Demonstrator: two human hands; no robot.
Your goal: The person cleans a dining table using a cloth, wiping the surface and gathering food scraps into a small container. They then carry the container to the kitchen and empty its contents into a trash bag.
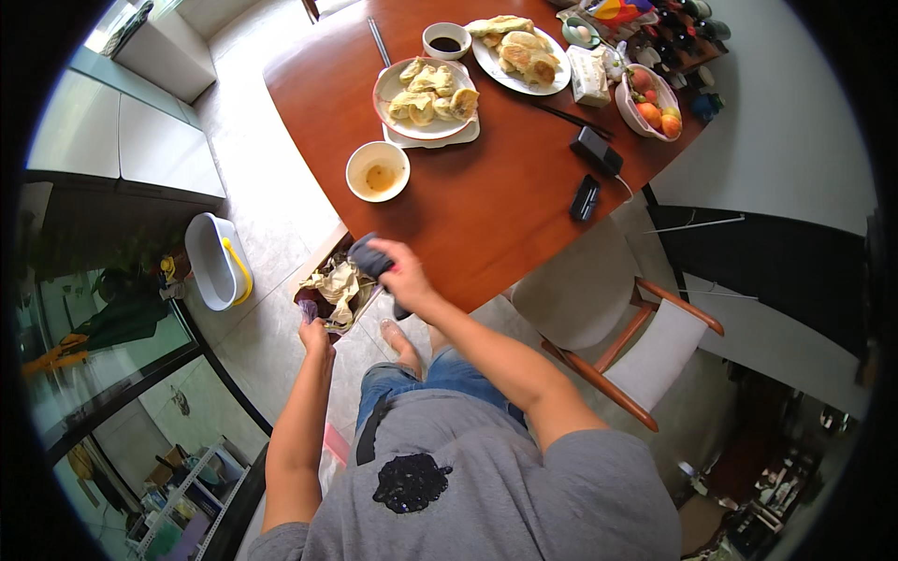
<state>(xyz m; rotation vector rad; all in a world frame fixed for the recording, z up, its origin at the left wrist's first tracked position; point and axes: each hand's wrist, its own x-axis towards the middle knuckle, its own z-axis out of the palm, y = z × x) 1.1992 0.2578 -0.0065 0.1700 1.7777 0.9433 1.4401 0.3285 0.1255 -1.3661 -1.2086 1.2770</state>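
My right hand (407, 277) is closed around a dark grey cloth (370, 255), held over the near left corner of the wooden table, at the edge of a waste bin (320, 254). Crumpled paper (340, 286) fills the bin. Low on the left, my left hand (317, 339) grips the near side of the bin, where a piece of purple plastic liner (307, 309) sticks up. Just beyond, on the table (463, 231), stands a white bowl (377, 172) with a little brown liquid in it.
A plate of dumplings (426, 98), a sauce bowl (446, 41), a plate of flatbreads (523, 56) and a fruit basket (649, 102) stand farther back. Black devices (596, 151) lie right. A wooden chair (656, 354) is at right, a grey bucket (214, 263) on the left floor.
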